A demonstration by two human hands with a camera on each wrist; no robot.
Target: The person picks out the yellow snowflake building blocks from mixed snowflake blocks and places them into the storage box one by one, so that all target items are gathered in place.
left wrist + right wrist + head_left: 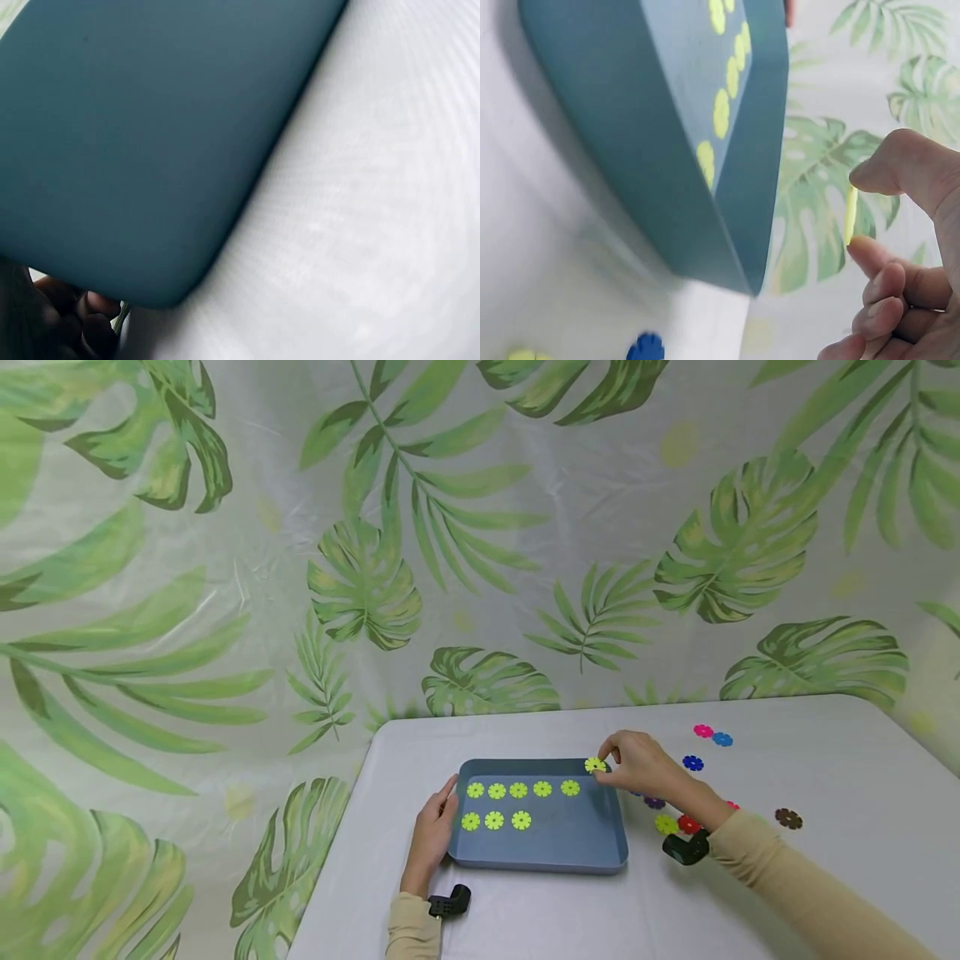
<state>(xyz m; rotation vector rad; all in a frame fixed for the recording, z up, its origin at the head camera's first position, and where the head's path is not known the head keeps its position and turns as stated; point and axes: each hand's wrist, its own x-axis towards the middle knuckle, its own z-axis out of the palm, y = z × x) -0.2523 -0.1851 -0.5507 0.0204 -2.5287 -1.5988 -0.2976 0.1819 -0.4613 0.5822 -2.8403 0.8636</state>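
My right hand (637, 765) pinches a yellow-green notched disc (595, 765) between thumb and forefinger, above the far right corner of a blue-grey tray (540, 865). Seen from the right wrist, the pinched disc (851, 215) is edge-on, clear of the tray wall (772, 135). Inside the tray lie several matching discs in two rows, a longer far row (518, 790) and a nearer row (493, 820) of three. At the tray's left side rests my left hand (432, 835), its fingers along the outer wall and partly hidden.
Right of the tray, loose discs lie on the white table (847, 752): a pink one (703, 731), a light blue one (722, 739), a dark blue one (693, 763), a red one (688, 825), a yellow-green one (665, 824) and a brown one (788, 818). A leaf-patterned sheet (480, 610) hangs behind.
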